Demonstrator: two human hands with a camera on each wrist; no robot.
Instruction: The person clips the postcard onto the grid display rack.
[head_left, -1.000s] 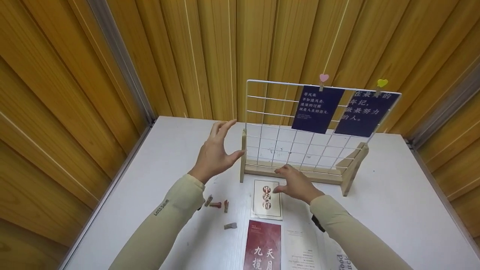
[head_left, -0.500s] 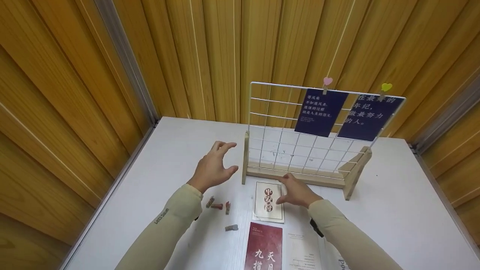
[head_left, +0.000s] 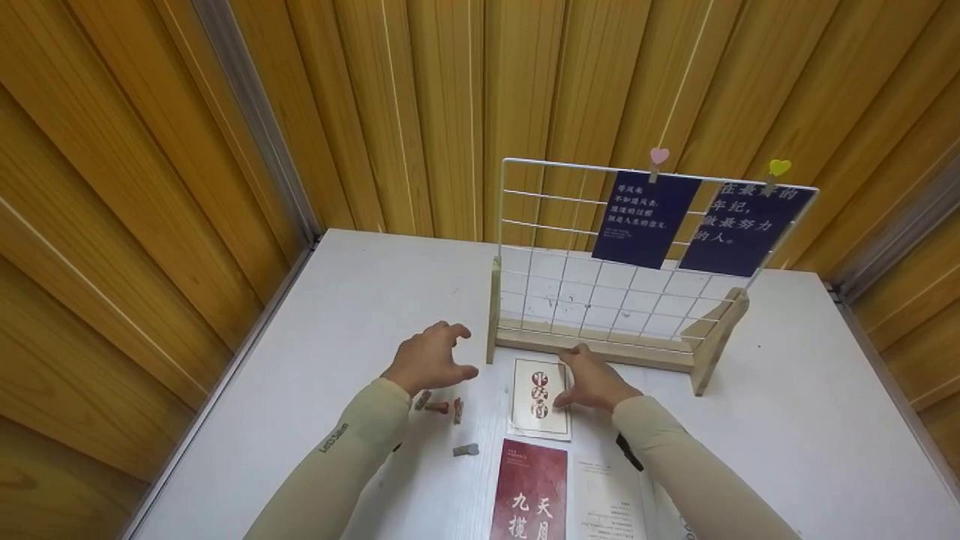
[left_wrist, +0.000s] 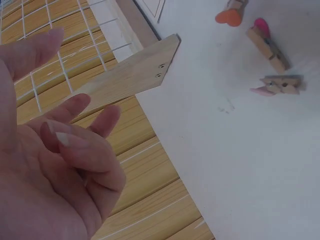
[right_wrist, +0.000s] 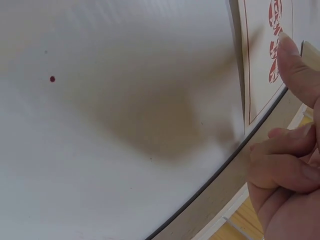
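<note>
My left hand hovers beside the left foot of the grid rack, fingers bent and thumb apart, holding nothing. Just below it on the table lie several small wooden clothespins, one with an orange heart and one with a pink heart. A cream card with red characters lies before the rack's base. My right hand is over that card's right edge, thumb extended above its face. In the right wrist view the other fingers are curled near the card's corner, and nothing shows between them.
The white wire grid rack on wooden feet bears two navy cards, clipped on by heart clothespins. A red card and a pale card lie nearer me. A grey clothespin lies apart. Wood-patterned walls enclose the table.
My left hand has come down and toward me, from beside the rack's upright to near the clothespins. My right hand has shifted slightly down beside the cream card. The cards stay put.
</note>
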